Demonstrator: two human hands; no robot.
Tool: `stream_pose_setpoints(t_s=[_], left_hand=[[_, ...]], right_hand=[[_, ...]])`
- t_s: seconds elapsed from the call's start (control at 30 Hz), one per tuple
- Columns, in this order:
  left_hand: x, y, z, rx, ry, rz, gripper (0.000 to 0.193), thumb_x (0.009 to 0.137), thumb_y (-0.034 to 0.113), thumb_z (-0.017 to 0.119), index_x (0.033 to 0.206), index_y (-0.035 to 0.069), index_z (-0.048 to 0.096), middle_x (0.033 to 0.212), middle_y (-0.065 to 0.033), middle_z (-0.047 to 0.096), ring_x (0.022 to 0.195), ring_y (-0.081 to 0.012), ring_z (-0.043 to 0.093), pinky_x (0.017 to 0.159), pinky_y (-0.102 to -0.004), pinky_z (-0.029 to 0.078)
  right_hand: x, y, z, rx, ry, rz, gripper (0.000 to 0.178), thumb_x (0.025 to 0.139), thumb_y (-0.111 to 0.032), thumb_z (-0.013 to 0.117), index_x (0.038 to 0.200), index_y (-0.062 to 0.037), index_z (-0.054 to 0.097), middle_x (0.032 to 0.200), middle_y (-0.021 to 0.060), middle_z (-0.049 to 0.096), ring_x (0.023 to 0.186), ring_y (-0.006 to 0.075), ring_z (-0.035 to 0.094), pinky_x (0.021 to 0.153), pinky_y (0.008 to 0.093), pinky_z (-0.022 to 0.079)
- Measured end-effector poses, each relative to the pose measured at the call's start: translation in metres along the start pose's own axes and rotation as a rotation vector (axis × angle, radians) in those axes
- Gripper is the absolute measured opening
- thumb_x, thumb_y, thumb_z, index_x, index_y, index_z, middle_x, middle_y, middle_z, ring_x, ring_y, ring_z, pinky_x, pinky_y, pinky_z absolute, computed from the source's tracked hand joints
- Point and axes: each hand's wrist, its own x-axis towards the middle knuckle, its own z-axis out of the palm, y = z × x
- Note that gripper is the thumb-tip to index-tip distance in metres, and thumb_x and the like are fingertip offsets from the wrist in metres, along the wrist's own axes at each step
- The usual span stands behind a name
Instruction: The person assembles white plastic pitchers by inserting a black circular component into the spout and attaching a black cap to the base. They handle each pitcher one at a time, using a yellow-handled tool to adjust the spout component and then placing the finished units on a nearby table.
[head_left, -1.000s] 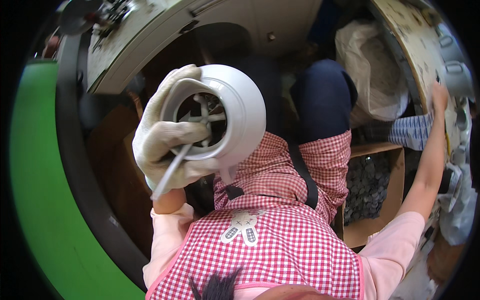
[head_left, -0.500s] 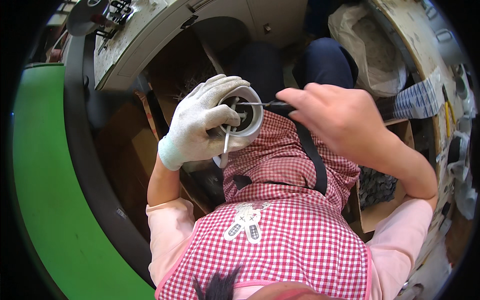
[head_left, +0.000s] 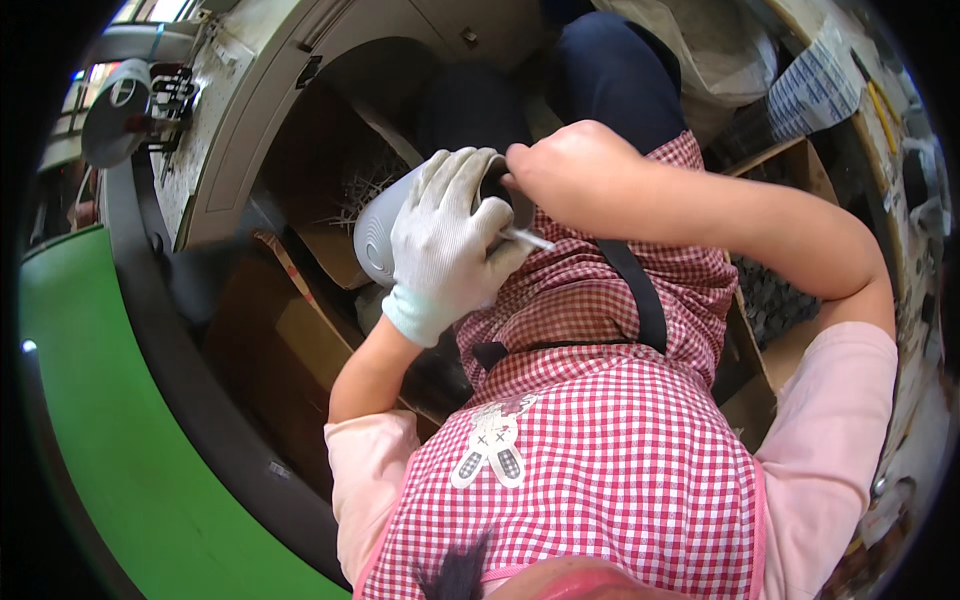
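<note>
My left hand [head_left: 445, 225], in a whitish knit glove, is wrapped round a light grey cylindrical plastic housing [head_left: 375, 238] above my lap. The housing lies tilted, with its closed ringed end to the left and its open mouth toward my right hand. A thin white plastic strip [head_left: 533, 239] sticks out by the gloved thumb. My bare right hand [head_left: 572, 178] is closed at the mouth's rim. The thin-bladed, dark-handled tool that it held half a second ago is hidden behind its fingers.
A green belt [head_left: 130, 430] with a dark edge runs along the left. Open cartons stand either side of me, one with thin white scraps [head_left: 368, 192], another with dark flat pieces [head_left: 772, 298]. Yellow-handled pliers [head_left: 882, 115] lie on the right bench. A grey cylinder [head_left: 112, 122] stands upper left.
My left hand has tipped the housing, so its side and closed end now show. My right hand has come left, up to the mouth, and the tool is out of sight. My head view has shifted.
</note>
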Motion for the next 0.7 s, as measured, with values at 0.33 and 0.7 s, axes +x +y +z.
stream_pose_setpoints(t_s=[0.33,0.7], left_hand=[[-0.036,0.001,0.009,0.037,0.094,0.068,0.044,0.07,0.034,0.095,0.09,0.015,0.06,0.13,-0.0146,0.071,0.127,-0.0372,0.064,0.112,-0.0531,0.046],[-0.049,0.004,0.014,0.051,0.057,0.091,0.05,0.07,0.037,0.094,0.09,0.015,0.055,0.133,-0.0176,0.068,0.125,-0.0406,0.063,0.111,-0.0547,0.045]], right_hand=[[-0.028,-0.006,-0.047,0.685,-0.543,0.306,0.051,0.113,-0.031,0.035,0.081,0.003,0.055,0.059,0.0126,0.059,0.052,0.0261,0.062,0.061,0.04,0.054],[-0.04,0.001,-0.013,1.13,-0.792,0.345,0.046,0.111,-0.034,0.034,0.097,0.0027,0.058,0.053,0.0053,0.055,0.038,0.0159,0.053,0.043,0.0305,0.049]])
